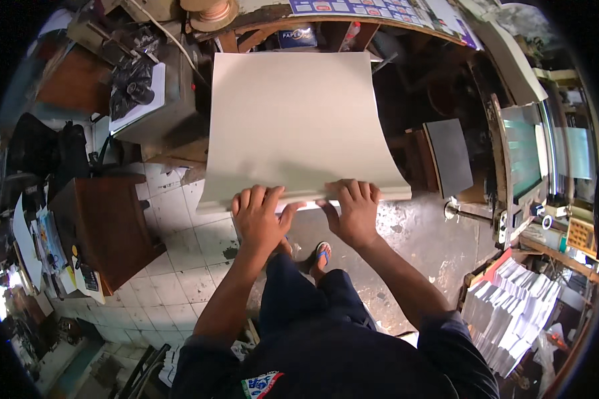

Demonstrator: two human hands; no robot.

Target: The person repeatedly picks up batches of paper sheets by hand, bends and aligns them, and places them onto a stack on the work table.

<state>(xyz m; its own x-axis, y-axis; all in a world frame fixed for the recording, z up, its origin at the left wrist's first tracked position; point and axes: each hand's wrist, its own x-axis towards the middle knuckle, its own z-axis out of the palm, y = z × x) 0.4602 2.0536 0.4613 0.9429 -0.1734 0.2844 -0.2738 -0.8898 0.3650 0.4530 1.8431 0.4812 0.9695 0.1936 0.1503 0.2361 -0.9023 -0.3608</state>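
A large stack of cream paper sheets (293, 113) stretches away in front of me, its near edge bowed and curling. My left hand (256, 213) grips that near edge left of the middle, fingers on top and thumb at the front. To its right, my right hand (353, 209) holds the same edge in the same way. The thumbs point toward each other with a gap between them. What lies under the far part of the sheets is mostly hidden.
A brown wooden cabinet (106, 229) stands left on the tiled floor (180, 246). Metal machinery (519, 159) with a lever is on the right. Bundled white papers (509, 312) are stacked at lower right. A wooden shelf edge (259, 33) runs behind the sheets, near a cable spool (209, 13).
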